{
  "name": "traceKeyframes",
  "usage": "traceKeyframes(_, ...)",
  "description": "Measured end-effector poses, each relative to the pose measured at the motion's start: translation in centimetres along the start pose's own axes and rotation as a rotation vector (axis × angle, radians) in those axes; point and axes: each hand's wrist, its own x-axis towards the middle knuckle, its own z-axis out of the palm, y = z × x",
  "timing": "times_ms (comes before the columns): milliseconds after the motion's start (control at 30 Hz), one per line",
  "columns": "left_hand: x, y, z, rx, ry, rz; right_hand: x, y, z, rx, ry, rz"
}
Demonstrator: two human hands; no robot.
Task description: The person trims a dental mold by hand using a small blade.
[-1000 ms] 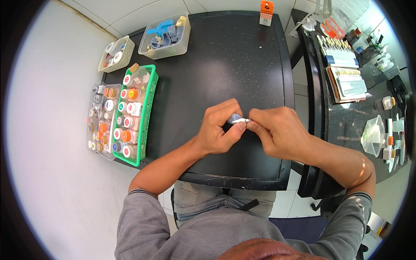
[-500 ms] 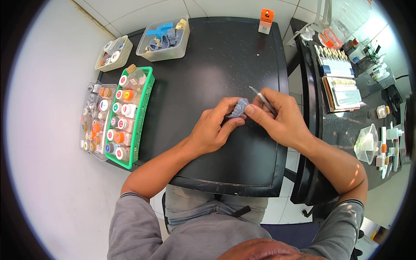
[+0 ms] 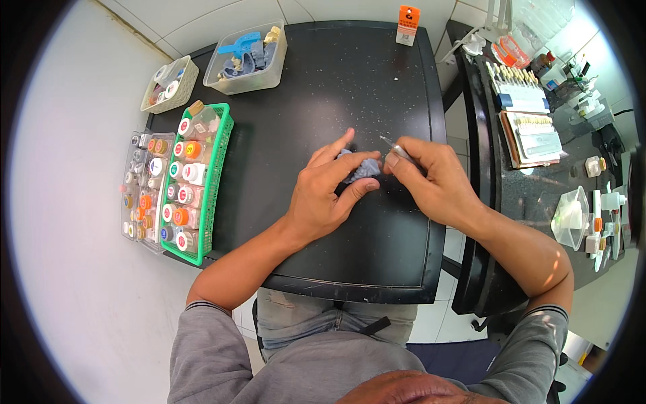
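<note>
My left hand [image 3: 319,191] is closed on a small blue-grey dental model [image 3: 365,172], thumb on its near side and a finger across the far side. Another finger stretches up and away from it. To the right, my right hand [image 3: 437,180] pinches a slim silver-grey tool like a scalpel [image 3: 397,149]. Its thin tip points away to the upper left, apart from the model. Both hands are over the black table [image 3: 336,259], with the right fingertips close beside the model's right end.
A clear bin [image 3: 250,83] of blue-grey models and a blue tray stands far left. Nearer are a cream basket [image 3: 176,101] and a green basket [image 3: 219,178] of capped bottles. An orange-and-white box [image 3: 407,27] stands at the back. Tooth shade guides [image 3: 531,138] lie on the right-hand bench.
The model has turned and moved slightly left in my left hand, whose one finger has lifted off. My right hand has shifted a little left with the tool. The whole view has shifted slightly.
</note>
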Motion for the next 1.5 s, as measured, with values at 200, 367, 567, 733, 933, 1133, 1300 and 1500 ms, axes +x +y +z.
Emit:
traceKeyframes(200,-1.1,0.3,0.5,-0.335,0.015,-0.311,0.0,0.7,-0.1,-0.036,-0.013,0.036)
traceKeyframes(367,-0.7,0.7,-0.9,-0.636,-0.137,-0.512,0.0,0.3,0.2,0.059,0.035,0.050)
traceKeyframes(567,-0.9,0.1,-0.2,-0.821,-0.121,-0.440,-0.1,0.5,0.2,-0.043,0.037,-0.019)
traceKeyframes(733,-1.0,-0.3,0.1,-0.839,-0.125,-0.445,-0.3,0.5,0.6,-0.064,0.113,-0.254)
traceKeyframes(933,-1.0,0.0,0.2,-0.883,-0.099,-0.478,-0.2,0.2,0.2,-0.123,0.012,-0.201)
traceKeyframes(1133,-0.9,-0.1,-0.1,-0.867,-0.126,-0.485,-0.3,0.0,0.0,-0.196,-0.100,-0.065)
traceKeyframes(1300,-0.8,-0.2,-0.2,-0.882,-0.147,-0.487,-0.2,-0.1,0.0,-0.172,-0.152,-0.026)
traceKeyframes(1500,-0.6,0.1,0.0,-0.893,-0.125,-0.508,-0.3,0.4,0.3,-0.133,-0.154,-0.041)
